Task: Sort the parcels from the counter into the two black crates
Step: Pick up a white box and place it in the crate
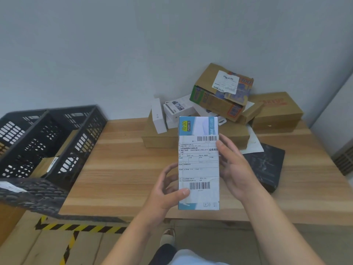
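I am holding a tall blue-and-white parcel [198,163] upright above the near middle of the wooden counter [124,159], its white shipping label facing me. My left hand [166,190] is gripping its lower left edge, thumb pressing on the label beside the lower barcode, fingers curling behind. My right hand [233,169] is gripping its right edge higher up, thumb lying on the label and fingers wrapping behind. The black crates [91,129] are sitting at the counter's left edge, well apart from the parcel, with a brown parcel [47,165] lying inside one. A pile of cardboard and white boxes [219,104] is filling the far right corner. A black package [267,167] is lying just beyond my right hand, near the right edge.
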